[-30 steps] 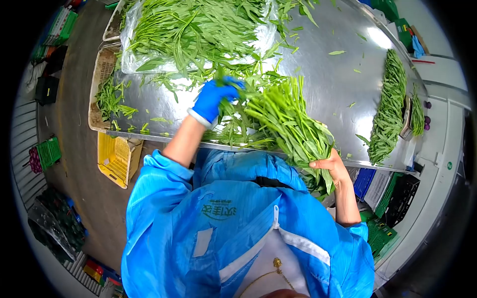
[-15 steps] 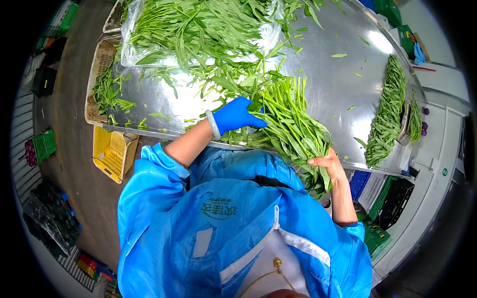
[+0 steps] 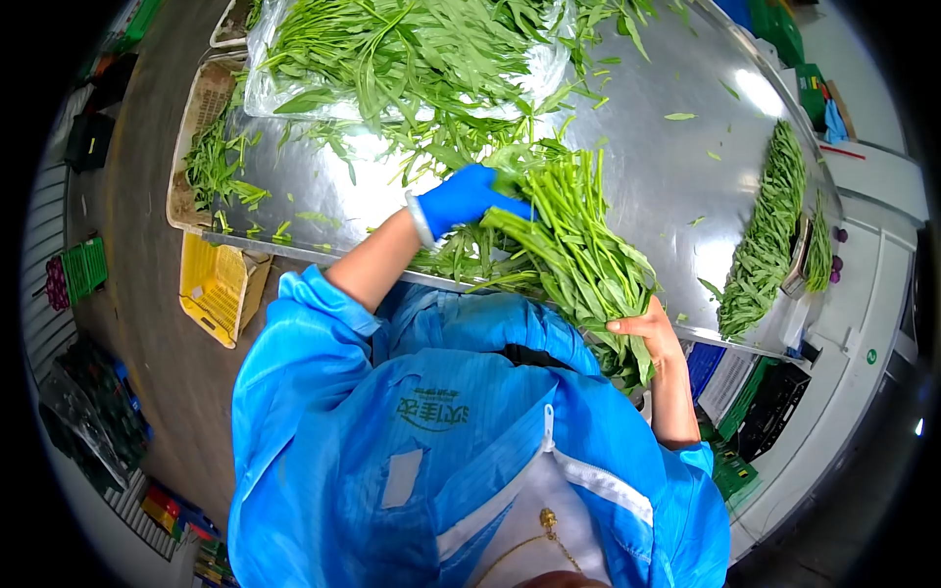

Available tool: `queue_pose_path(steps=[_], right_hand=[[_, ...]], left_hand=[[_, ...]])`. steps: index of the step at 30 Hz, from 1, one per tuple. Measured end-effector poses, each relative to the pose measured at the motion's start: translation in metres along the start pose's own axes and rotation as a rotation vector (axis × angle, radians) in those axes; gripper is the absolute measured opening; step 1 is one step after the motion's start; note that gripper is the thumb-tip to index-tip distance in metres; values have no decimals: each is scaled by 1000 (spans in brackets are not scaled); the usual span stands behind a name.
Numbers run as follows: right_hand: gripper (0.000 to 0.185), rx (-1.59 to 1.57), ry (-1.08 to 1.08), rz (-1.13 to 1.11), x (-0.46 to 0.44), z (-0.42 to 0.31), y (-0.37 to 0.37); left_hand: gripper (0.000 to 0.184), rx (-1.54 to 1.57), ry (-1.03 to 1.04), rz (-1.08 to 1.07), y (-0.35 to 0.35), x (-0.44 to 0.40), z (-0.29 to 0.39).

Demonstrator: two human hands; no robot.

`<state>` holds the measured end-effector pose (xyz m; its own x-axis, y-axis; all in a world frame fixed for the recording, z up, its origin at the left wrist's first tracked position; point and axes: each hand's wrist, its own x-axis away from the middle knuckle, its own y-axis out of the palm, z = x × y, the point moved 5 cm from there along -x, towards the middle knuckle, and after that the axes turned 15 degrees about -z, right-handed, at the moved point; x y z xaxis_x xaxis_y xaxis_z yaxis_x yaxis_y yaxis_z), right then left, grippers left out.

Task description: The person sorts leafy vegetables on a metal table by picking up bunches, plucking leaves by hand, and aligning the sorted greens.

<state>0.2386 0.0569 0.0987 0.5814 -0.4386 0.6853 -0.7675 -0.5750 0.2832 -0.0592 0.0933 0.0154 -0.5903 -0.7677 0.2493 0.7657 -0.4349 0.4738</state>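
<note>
A thick bunch of water spinach lies slantwise over the near edge of the steel table, cut stems upward and leaves hanging toward my body. My bare right hand is closed around its leafy lower end, thumb on top. At the left of the stems, my left hand, in a blue glove, pinches some stems; its fingertips are partly hidden by greens. Loose stalks and leaves lie under and beside the left hand. Beyond is a large heap of water spinach on a clear plastic sheet.
At the right of the table lies a long pile of trimmed greens. A brown crate with scraps stands against the left edge, a yellow crate below it. Leaf bits are scattered over the steel.
My left hand has shifted slightly up among the stems. Several stalks at the bunch's left side now angle out beneath it. My right hand keeps its hold.
</note>
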Motion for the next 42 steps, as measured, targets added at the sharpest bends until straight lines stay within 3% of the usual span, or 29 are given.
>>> queue_pose_path(steps=[2,3,6,7,8,13,18,19,23,27,31,34,39,42], right_hand=[[65,43,31,1,-4,-5,8],[66,52,28,17,-6,-6,10],[68,-6,10,-2,-7,4,-4],[72,8,25,16,-3,-1,-3],[74,-18,38,16,-2,2,-5],[85,-125,32,-4,7,10,-9],[87,-108,57,48,6,10,-9],[81,-121,26,67,3,8,-8],[65,-40,-76,108,-4,-4,2],[64,-1,-80,128,-9,-13,12],[66,1,-58,119,-12,-6,10],[67,4,-52,120,-14,-5,13],[69,-239,-44,118,-16,3,13],[68,-225,-101,118,-15,1,15]], left_hand=[[41,-75,49,-113,26,-9,9],[34,-235,71,-90,24,-17,0],[34,0,193,-31,28,0,34],[28,150,190,-40,10,3,13],[29,-122,180,124,-2,0,18],[22,489,428,569,-61,34,37],[21,188,362,536,-37,46,52],[21,134,361,514,-30,45,54],[24,178,372,529,-9,42,39],[39,115,201,421,20,16,18],[44,205,233,444,24,-3,9],[42,302,339,453,33,-5,5],[14,418,475,715,15,20,14],[13,646,545,846,-16,28,-11]])
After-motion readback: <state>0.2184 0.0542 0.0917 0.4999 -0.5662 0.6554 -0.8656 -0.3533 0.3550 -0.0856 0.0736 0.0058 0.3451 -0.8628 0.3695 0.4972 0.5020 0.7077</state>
